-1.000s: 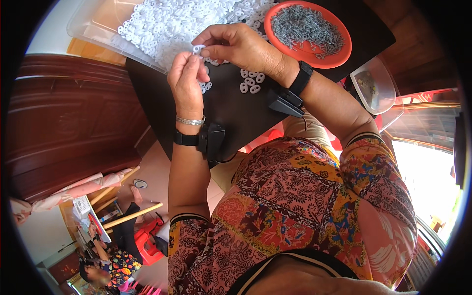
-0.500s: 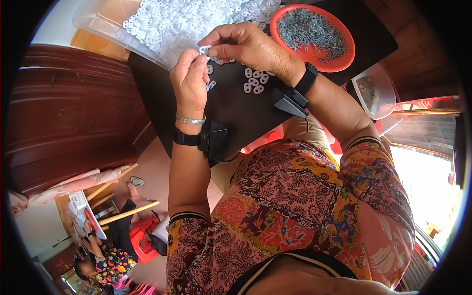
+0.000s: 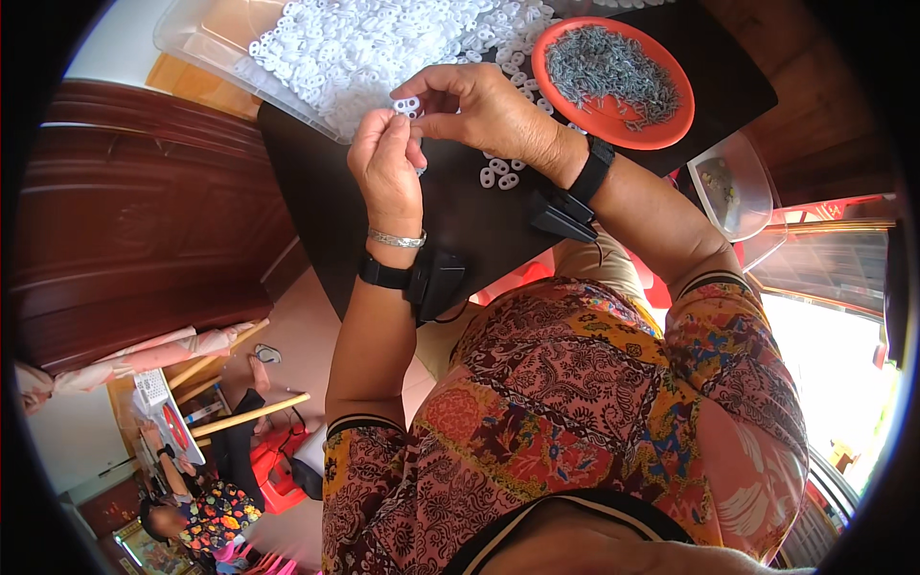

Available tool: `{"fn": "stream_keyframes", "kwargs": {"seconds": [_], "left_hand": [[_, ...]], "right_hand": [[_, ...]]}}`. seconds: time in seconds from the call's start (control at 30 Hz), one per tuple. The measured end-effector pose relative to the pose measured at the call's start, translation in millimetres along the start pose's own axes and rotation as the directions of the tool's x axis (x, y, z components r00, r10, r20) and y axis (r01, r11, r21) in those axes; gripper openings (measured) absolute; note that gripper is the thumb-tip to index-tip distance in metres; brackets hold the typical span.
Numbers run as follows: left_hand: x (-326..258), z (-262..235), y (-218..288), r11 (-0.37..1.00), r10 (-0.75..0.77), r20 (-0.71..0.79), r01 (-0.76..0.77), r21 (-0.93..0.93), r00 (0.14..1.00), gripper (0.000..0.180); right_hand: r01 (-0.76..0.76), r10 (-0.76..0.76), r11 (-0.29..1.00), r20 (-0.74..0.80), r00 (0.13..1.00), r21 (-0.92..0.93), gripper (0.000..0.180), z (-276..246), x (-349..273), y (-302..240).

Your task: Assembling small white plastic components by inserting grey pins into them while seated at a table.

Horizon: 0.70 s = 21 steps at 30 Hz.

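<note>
A small white oval plastic piece with two holes point(image 3: 406, 104) is pinched between fingertips over the dark table. My left hand point(image 3: 388, 168) grips it from below with thumb and forefinger. From the right, my right hand point(image 3: 494, 110) closes round it, forefinger along its upper edge and thumb near its lower side. Both hands are partly closed, so whatever else they hold is hidden. Beneath my right hand lies a small group of similar white pieces point(image 3: 499, 172).
A clear plastic bin point(image 3: 206, 48) heaped with white pieces point(image 3: 369, 48) stands at the far left. An orange-red dish point(image 3: 661, 134) of small grey metal pieces point(image 3: 613, 72) sits at the right. Beyond the table's right edge is a clear container point(image 3: 733, 187). Another person point(image 3: 216, 517) sits lower left.
Both hands have shifted slightly right, the left one most, with the white piece between them. The piece now shows its two holes more fully.
</note>
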<state>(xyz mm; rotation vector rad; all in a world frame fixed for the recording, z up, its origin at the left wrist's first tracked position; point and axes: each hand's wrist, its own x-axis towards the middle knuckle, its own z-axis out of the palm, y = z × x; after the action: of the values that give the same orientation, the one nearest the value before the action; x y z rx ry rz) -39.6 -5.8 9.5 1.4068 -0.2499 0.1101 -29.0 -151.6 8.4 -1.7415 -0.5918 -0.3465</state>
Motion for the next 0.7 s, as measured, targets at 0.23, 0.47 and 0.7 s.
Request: {"fn": "stream_keyframes", "kwargs": {"seconds": [0.23,0.47,0.7], "left_hand": [[2.7,-4.2,3.9,0.996,-0.088,0.028,0.087,0.037,0.996,0.013],[3.4,-4.6,4.5,0.998,-0.055,0.093,0.054,0.010,0.994,0.019],[1.9,-2.7,0.6,1.000,0.011,0.065,-0.013,0.025,0.998,0.020]], "right_hand": [[0.006,-0.006,0.992,-0.004,1.000,-0.127,0.030,-2.0,-0.4,-5.8],[-0.019,0.019,0.997,0.001,1.000,-0.073,0.030,-4.4,-1.1,-8.1],[0.028,-0.032,0.987,-0.022,0.999,-0.161,0.029,-4.3,-1.1,-15.0]]}}
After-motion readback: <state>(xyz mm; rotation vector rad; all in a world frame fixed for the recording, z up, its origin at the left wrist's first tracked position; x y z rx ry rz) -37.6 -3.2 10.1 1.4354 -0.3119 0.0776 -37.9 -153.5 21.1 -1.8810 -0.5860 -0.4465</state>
